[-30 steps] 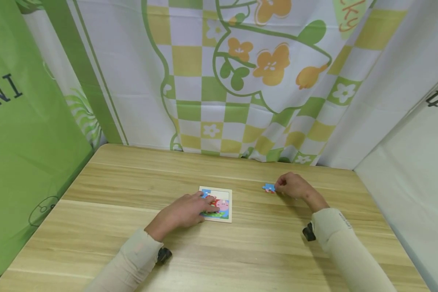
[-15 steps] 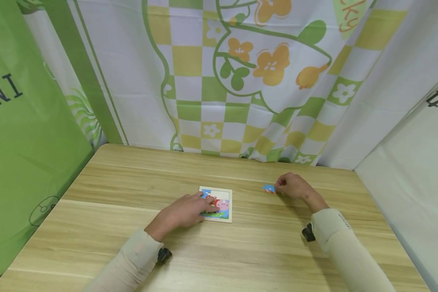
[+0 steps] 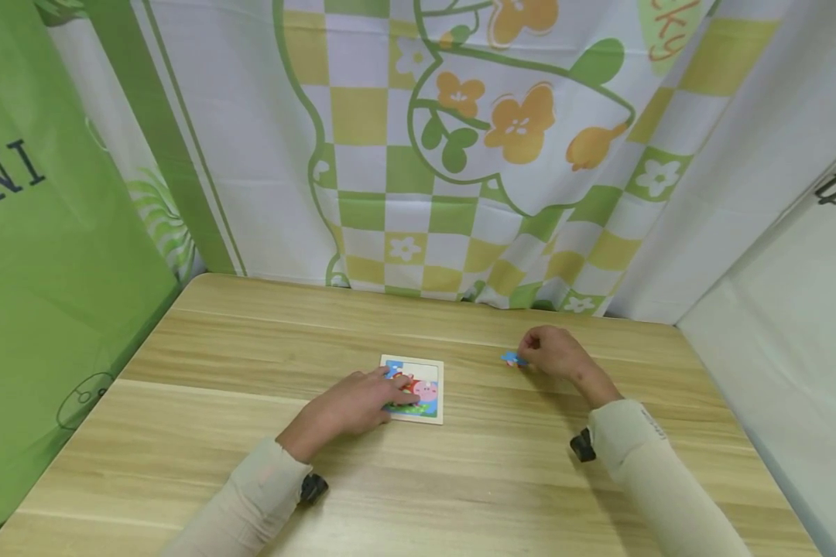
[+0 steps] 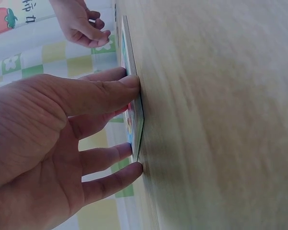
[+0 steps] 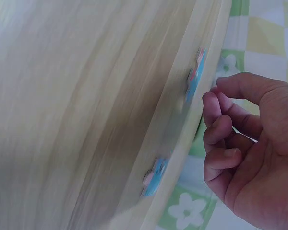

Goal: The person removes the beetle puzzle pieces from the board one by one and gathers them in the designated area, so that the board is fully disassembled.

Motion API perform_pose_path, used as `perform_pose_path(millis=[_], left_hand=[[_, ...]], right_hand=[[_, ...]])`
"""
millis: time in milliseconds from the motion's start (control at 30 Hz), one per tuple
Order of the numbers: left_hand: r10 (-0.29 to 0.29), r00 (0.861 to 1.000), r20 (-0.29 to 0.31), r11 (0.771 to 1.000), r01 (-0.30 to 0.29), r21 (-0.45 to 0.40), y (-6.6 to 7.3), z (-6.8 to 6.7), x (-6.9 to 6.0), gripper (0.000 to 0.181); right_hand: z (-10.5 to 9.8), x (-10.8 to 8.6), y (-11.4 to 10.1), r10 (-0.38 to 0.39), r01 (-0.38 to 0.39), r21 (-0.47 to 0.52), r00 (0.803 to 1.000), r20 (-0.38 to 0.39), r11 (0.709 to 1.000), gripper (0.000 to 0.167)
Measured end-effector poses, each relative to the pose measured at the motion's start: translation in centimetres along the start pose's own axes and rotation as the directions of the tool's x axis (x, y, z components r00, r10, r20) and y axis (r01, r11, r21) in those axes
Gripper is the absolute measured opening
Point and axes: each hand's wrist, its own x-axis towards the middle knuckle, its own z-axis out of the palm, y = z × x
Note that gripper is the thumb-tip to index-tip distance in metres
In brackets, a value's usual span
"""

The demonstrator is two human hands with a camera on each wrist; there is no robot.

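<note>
Left edge of the puzzle (image 3: 426, 391), perhaps mostly, behind the left hand (image 3: 358, 401).

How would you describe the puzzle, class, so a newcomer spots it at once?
On the wooden table, look for the left hand. It rests on the puzzle, a flat, colourful square. Unlike the loose pieces near the right hand, it has a pale frame with a blank patch inside.

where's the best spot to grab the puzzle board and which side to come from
I'd come in low from the right and pinch the puzzle board by its right rim. That rim is bare, while the left hand lies over the left part. The board is thin and flat on the table, so lifting an edge first would probably help.
</note>
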Motion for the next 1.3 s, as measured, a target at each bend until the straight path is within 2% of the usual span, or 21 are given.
perform_pose_path(millis=[267, 400, 600, 900, 1133, 1300], left_hand=[[-0.003, 1.000, -0.008, 0.998, 0.004, 0.065, 0.1, -0.1, 0.0, 0.051], [0.019, 0.999, -0.033, 0.993, -0.015, 0.119, 0.2, 0.0, 0.1, 0.050], [0.039, 0.997, -0.061, 0.984, -0.027, 0.177, 0.5, 0.3, 0.1, 0.048], [-0.017, 0.996, -0.089, 0.982, 0.034, 0.185, 0.8, 0.6, -0.1, 0.042], [-0.014, 0.994, -0.106, 0.987, 0.031, 0.156, 0.9, 0.5, -0.3, 0.042], [-0.006, 0.994, -0.107, 0.990, 0.021, 0.140, 0.9, 0.5, -0.4, 0.045]], right_hand=[[1.6, 0.6, -3.7, -0.135, 0.135, -0.008, 0.991, -0.002, 0.991, 0.014], [2.6, 0.9, -5.5, -0.206, 0.206, -0.005, 0.978, 0.017, 0.978, 0.015], [4.5, 1.7, -7.2, -0.314, 0.314, -0.004, 0.949, 0.041, 0.949, 0.012], [6.6, 2.9, -9.2, -0.353, 0.349, 0.054, 0.927, 0.127, 0.936, 0.012], [7.9, 3.7, -10.2, -0.415, 0.409, 0.072, 0.891, 0.185, 0.910, 0.018], [8.5, 3.9, -10.5, -0.436, 0.434, 0.054, 0.878, 0.195, 0.899, 0.019]])
